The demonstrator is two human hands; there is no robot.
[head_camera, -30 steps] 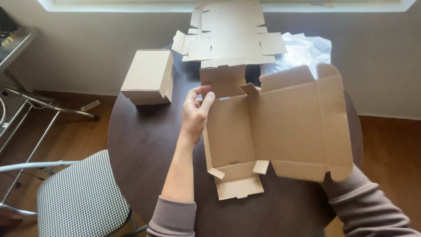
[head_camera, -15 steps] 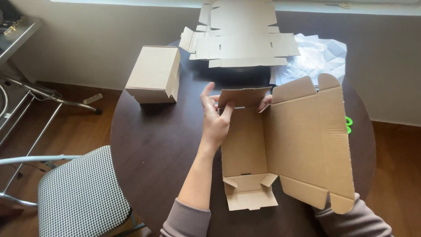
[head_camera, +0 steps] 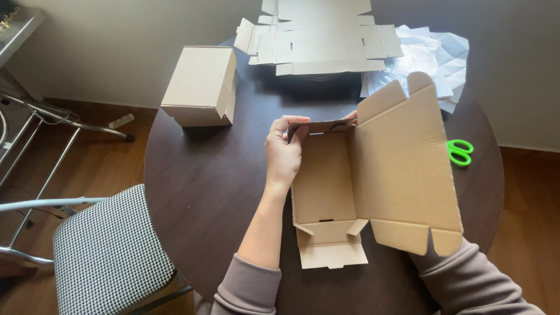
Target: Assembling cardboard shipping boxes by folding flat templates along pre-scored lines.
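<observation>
Folding work: the left hand (head_camera: 284, 154) presses the far end flap of a half-formed cardboard mailer box (head_camera: 350, 186) at the centre of the dark round table (head_camera: 198, 192).
Left fingers: curled and pinched on the top edge of that upright flap, thumb on the near face.
Right hand: only fingertips (head_camera: 350, 115) show at the flap's far corner, touching it; the rest is hidden behind the raised lid panel (head_camera: 405, 169), so I cannot tell how that hand's fingers are set.
Risk, flap: the end flap could spring back flat if the pinch slips, since only its rim is held.
Risk, lid: the big lid panel stands tilted with nothing seen bracing it; it may flop inward over the tray or outward to the right.
Risk, near end: the near flap (head_camera: 329, 248) lies open at lower centre, so the side walls could splay and crease off their score lines.
Around, top of frame: a stack of flat unfolded box blanks (head_camera: 318, 35), with crumpled clear plastic wrap (head_camera: 434, 55) just beside it at upper right.
Around, upper left: a finished closed box (head_camera: 201, 84) near the table's rim.
Around, right: green-handled scissors (head_camera: 461, 151), partly hidden behind the lid.
Around, lower left: a checked chair seat (head_camera: 105, 251), off the table.
In the way: the scissors sit where the lid would land if it fell outward.
</observation>
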